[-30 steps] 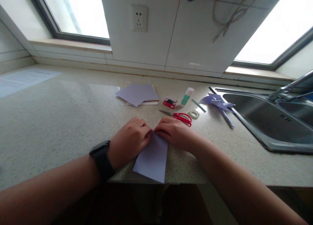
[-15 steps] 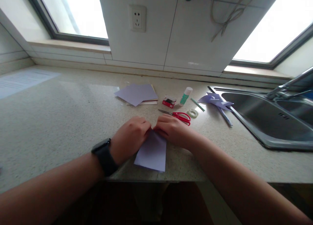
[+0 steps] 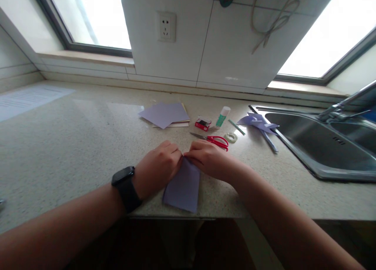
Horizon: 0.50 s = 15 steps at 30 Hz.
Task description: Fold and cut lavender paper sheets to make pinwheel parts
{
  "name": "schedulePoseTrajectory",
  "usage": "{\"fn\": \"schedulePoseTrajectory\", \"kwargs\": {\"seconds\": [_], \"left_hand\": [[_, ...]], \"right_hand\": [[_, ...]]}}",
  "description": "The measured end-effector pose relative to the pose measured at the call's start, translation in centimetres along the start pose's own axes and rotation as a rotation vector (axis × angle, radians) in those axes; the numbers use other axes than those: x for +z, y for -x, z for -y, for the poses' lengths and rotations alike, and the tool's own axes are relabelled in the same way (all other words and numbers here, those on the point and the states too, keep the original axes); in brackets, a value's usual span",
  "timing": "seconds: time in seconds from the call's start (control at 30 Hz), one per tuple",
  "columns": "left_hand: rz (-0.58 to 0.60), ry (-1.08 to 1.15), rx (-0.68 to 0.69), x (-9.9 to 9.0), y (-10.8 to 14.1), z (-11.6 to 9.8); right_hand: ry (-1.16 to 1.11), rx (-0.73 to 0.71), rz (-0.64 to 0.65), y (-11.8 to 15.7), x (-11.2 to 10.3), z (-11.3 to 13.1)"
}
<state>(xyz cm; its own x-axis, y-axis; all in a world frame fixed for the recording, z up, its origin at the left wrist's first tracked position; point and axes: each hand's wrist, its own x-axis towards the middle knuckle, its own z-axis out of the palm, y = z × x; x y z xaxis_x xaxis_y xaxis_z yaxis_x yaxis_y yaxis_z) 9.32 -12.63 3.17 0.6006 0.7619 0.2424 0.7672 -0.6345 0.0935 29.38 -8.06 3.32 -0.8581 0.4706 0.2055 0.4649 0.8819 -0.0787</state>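
A folded sheet of purple paper (image 3: 182, 188) lies at the counter's front edge, its lower end slightly raised. My left hand (image 3: 160, 164) pinches its far end from the left; a black watch is on that wrist. From the right, my right hand (image 3: 208, 158) pinches the same far end, fingertips almost meeting the left ones. Both thumbs are partly hidden. Just beyond the right hand are red-handled scissors (image 3: 217, 141), with a roll of tape (image 3: 231, 137) beside them.
Farther back lie a stack of purple paper (image 3: 167, 114), a small red box (image 3: 203, 123), a glue stick (image 3: 223, 116) and a green straw (image 3: 236, 127). A purple paper pinwheel (image 3: 258, 122) rests against the rim of the steel sink (image 3: 296, 158). A printed sheet (image 3: 32, 99) lies far left.
The near end of the purple paper has tilted and shifted slightly toward me. Both hands keep their pinch at its far end, almost unmoved.
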Motion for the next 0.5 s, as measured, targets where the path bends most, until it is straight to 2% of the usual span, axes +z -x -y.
{"fn": "schedulePoseTrajectory", "kwargs": {"seconds": [0.13,0.33,0.5], "left_hand": [[-0.035,0.084,-0.092,0.15,-0.38,0.34],[-0.034,0.160,-0.155,0.29,-0.51,0.66],[-0.034,0.216,-0.190,0.41,-0.76,0.69]], "right_hand": [[0.107,-0.009,0.026,0.20,0.01,0.25],[0.192,-0.026,0.022,0.71,-0.21,0.95],[0.054,0.099,0.052,0.14,0.38,0.47]]}}
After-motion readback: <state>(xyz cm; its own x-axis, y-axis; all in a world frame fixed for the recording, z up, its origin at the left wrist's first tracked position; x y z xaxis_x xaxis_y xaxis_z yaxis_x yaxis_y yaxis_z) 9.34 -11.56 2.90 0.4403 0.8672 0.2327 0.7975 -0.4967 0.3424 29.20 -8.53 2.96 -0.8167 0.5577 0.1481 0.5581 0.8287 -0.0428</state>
